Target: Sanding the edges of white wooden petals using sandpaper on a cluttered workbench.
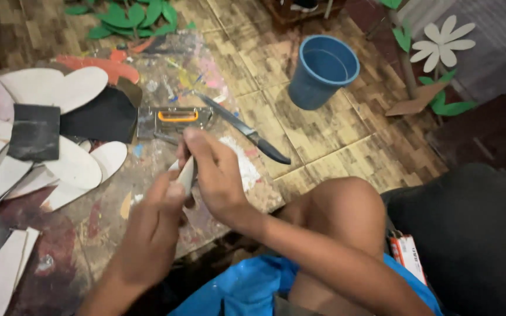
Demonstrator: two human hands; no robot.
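Head view, looking down over a low paint-stained board [165,76] lying on a tiled floor [329,134].

Left hand [150,234]: fingers curled shut around the lower end of a small white petal-shaped cutout [186,174], thumb pressed along its side. Right hand [215,175]: closed on the same cutout from above, fingertips pinching its upper end. The cutout is held upright between both hands, above the near edge of the board, clear of its surface.

Just beyond the hands, on the board: a metal staple gun [174,120] with an orange insert. Beside it to the right, a black-handled knife [244,130] lies diagonally, its handle reaching onto the floor tiles.

Left of the hands: overlapping white oval cutouts [80,167], black pieces [98,117] and an orange strip [98,64].

Far side: green leaf cutouts [130,17]. Blue plastic bucket [322,71] upright on the floor, well apart from the hands. Upper right: a white paper flower [443,44] on a brown stem with green leaves.

Person's bare knee [338,210] at lower right, blue cloth [247,287] beneath.
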